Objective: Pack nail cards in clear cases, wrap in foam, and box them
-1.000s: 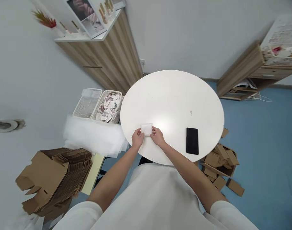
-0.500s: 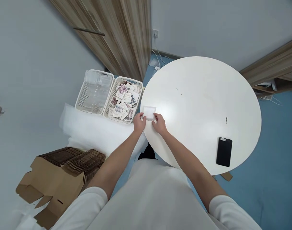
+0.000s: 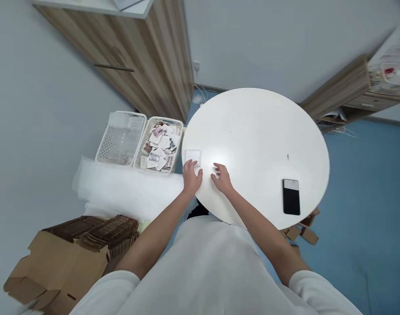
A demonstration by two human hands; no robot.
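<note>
A small white square pad (image 3: pixel 192 155) lies flat near the left edge of the round white table (image 3: pixel 255 131). My left hand (image 3: pixel 192 177) rests just below it, fingers stretched toward the pad and holding nothing. My right hand (image 3: pixel 222 178) lies on the tabletop a little to the right, fingers spread, empty. Neither hand grips the pad.
A black phone (image 3: pixel 291 197) lies at the table's right front. Left of the table stand a white basket of printed cards (image 3: pixel 160 144), a basket of clear packets (image 3: pixel 123 138), white foam sheeting (image 3: pixel 121 188) and flat cardboard boxes (image 3: pixel 78 249). Wooden cabinets stand behind.
Both hands held the white pad by its lower edge before; now they have let go and it lies on the table. The head view has shifted.
</note>
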